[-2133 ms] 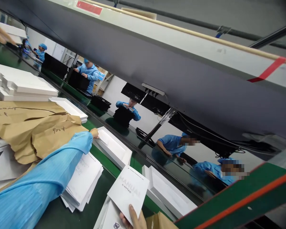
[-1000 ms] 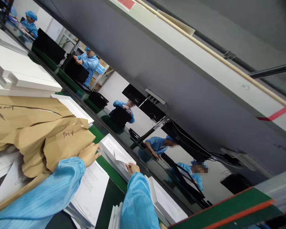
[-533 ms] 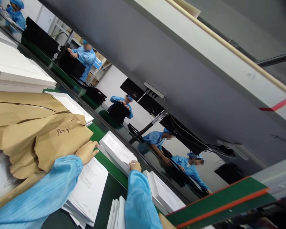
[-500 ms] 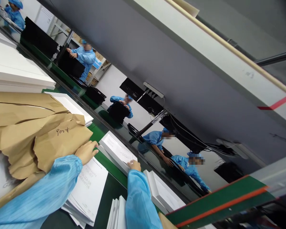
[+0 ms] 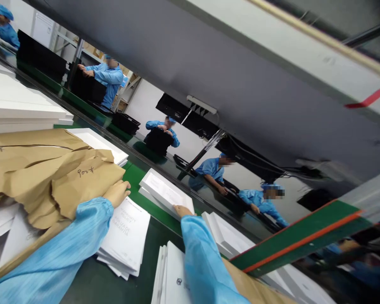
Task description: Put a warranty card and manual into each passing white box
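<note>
My right hand (image 5: 183, 210) grips the near rim of a shallow white box (image 5: 166, 190), one finger reaching over the edge onto the printed sheet inside; its other fingers are mostly hidden. My left hand (image 5: 118, 193) is open beside torn brown paper (image 5: 85, 177) with handwriting on it, fingers slightly bent and nothing seen in them. Just below that hand lies a stack of white warranty booklets (image 5: 126, 232). Another bundle of white booklets (image 5: 172, 274) stands on edge by my right sleeve.
White boxes (image 5: 25, 101) are stacked at the left, and more white boxes (image 5: 228, 234) sit right of my hand. A green-and-orange board (image 5: 304, 236) juts in at the right. Beyond the dark conveyor (image 5: 139, 147), several people in blue work. A grey shelf (image 5: 209, 63) hangs overhead.
The view has shifted slightly, so the near things appear farther right. My right hand stays at the white box's rim, and my left hand remains beside the brown paper.
</note>
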`<state>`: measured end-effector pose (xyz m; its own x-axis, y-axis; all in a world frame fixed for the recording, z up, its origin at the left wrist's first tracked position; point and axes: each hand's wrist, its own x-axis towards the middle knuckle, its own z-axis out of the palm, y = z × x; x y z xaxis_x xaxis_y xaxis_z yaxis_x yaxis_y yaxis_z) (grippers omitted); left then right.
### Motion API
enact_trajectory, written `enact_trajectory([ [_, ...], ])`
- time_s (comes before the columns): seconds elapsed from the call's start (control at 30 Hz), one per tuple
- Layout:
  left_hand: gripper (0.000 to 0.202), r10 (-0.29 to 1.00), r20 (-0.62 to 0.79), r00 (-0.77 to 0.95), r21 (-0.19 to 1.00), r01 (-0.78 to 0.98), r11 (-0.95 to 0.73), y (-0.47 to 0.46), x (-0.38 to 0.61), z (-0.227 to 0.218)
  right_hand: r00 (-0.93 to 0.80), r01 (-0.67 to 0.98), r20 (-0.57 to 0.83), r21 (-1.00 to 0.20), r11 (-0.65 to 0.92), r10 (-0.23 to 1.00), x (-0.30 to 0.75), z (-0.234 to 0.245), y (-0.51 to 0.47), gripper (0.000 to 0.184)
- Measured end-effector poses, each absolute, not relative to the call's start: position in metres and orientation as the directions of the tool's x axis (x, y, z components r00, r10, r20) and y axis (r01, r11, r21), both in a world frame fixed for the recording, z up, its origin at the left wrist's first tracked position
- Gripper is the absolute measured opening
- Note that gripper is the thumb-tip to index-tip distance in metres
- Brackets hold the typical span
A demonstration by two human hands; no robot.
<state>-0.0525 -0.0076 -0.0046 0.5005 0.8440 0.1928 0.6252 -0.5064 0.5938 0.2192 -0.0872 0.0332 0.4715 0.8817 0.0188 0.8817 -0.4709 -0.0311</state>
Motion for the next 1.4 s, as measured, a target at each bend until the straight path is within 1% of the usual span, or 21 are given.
enact_trajectory([
  [0.1, 0.031, 0.854, 0.111, 0.508, 0.511, 0.708, -0.487, -0.012, -0.056, 0.000, 0.461, 0.887, 0.001, -0.039, -0.461, 0.887, 0.207, 0.046, -0.098, 0.022],
  [0.23, 0.034, 0.870, 0.030, 0.493, 0.428, 0.780, -0.456, -0.021, -0.057, 0.002, 0.271, 0.959, 0.051, -0.100, -0.265, 0.961, 0.170, 0.053, -0.132, 0.027],
  [0.33, 0.030, 0.881, 0.065, 0.469, 0.395, 0.799, -0.454, -0.029, -0.056, 0.005, 0.123, 0.982, 0.088, -0.155, -0.109, 0.988, 0.138, 0.041, -0.170, 0.030],
  [0.37, 0.028, 0.883, 0.093, 0.460, 0.386, 0.801, -0.457, -0.032, -0.055, 0.008, 0.073, 0.978, 0.120, -0.204, -0.047, 0.990, 0.130, 0.035, -0.183, 0.030],
  [0.43, 0.025, 0.880, 0.150, 0.451, 0.369, 0.800, -0.473, -0.040, -0.055, 0.015, 0.054, 0.951, 0.185, -0.308, 0.006, 0.981, 0.116, 0.021, -0.207, 0.029],
  [0.5, 0.020, 0.864, 0.219, 0.453, 0.366, 0.783, -0.503, -0.050, -0.054, 0.025, 0.113, 0.899, 0.264, -0.437, 0.015, 0.958, 0.107, 0.008, -0.223, 0.026],
  [0.57, 0.018, 0.836, 0.313, 0.451, 0.420, 0.724, -0.548, -0.063, -0.052, 0.035, 0.237, 0.784, 0.334, -0.620, 0.023, 0.912, 0.101, -0.002, -0.233, 0.026],
  [0.6, 0.018, 0.817, 0.364, 0.448, 0.474, 0.666, -0.576, -0.069, -0.050, 0.038, 0.294, 0.689, 0.341, -0.723, 0.049, 0.893, 0.098, -0.006, -0.235, 0.028],
  [0.67, 0.017, 0.786, 0.450, 0.425, 0.620, 0.485, -0.617, -0.082, -0.044, 0.040, 0.352, 0.439, 0.285, -0.891, 0.112, 0.892, 0.092, -0.014, -0.235, 0.031],
  [0.73, 0.017, 0.786, 0.461, 0.413, 0.777, 0.240, -0.582, -0.093, -0.036, 0.034, 0.323, 0.221, 0.186, -0.968, 0.117, 0.928, 0.088, -0.020, -0.232, 0.032],
  [0.8, 0.020, 0.803, 0.392, 0.450, 0.904, -0.025, -0.428, -0.101, -0.027, 0.024, 0.301, 0.116, 0.116, -0.990, 0.084, 0.946, 0.086, -0.022, -0.229, 0.032],
  [0.83, 0.023, 0.793, 0.346, 0.501, 0.937, -0.140, -0.321, -0.104, -0.023, 0.019, 0.313, 0.097, 0.105, -0.992, 0.078, 0.944, 0.086, -0.021, -0.228, 0.032],
  [0.9, 0.030, 0.712, 0.264, 0.651, 0.958, -0.261, -0.117, -0.111, -0.016, 0.010, 0.358, 0.093, 0.126, -0.991, 0.099, 0.925, 0.090, -0.017, -0.229, 0.032],
  [0.97, 0.036, 0.628, 0.174, 0.759, 0.973, -0.232, 0.010, -0.119, -0.011, 0.003, 0.407, 0.114, 0.154, -0.987, 0.117, 0.900, 0.099, -0.008, -0.234, 0.031],
  [1.0, 0.037, 0.621, 0.129, 0.774, 0.979, -0.199, 0.045, -0.122, -0.009, 0.001, 0.429, 0.141, 0.164, -0.984, 0.114, 0.888, 0.107, -0.003, -0.237, 0.031],
  [1.07, 0.037, 0.679, 0.053, 0.732, 0.982, -0.163, 0.100, -0.125, -0.005, -0.004, 0.469, 0.249, 0.191, -0.965, 0.078, 0.863, 0.125, 0.006, -0.245, 0.031],
  [1.13, 0.038, 0.771, 0.028, 0.637, 0.969, -0.207, 0.136, -0.124, -0.002, -0.009, 0.491, 0.454, 0.232, -0.891, -0.020, 0.840, 0.145, 0.014, -0.255, 0.032],
  [1.2, 0.038, 0.829, 0.021, 0.560, 0.949, -0.271, 0.159, -0.119, 0.000, -0.014, 0.484, 0.672, 0.200, -0.709, -0.215, 0.852, 0.156, 0.019, -0.264, 0.034],
  [1.27, 0.038, 0.855, 0.030, 0.518, 0.931, -0.325, 0.164, -0.114, 0.001, -0.020, 0.478, 0.795, 0.057, -0.452, -0.404, 0.876, 0.152, 0.022, -0.268, 0.040],
  [1.33, 0.039, 0.858, 0.053, 0.511, 0.926, -0.347, 0.150, -0.113, 0.002, -0.024, 0.461, 0.850, -0.095, -0.238, -0.469, 0.883, 0.133, 0.022, -0.269, 0.050],
  [1.4, 0.041, 0.854, 0.080, 0.514, 0.929, -0.348, 0.122, -0.113, 0.001, -0.026, 0.407, 0.900, -0.157, -0.101, -0.424, 0.900, 0.106, 0.020, -0.267, 0.058],
])
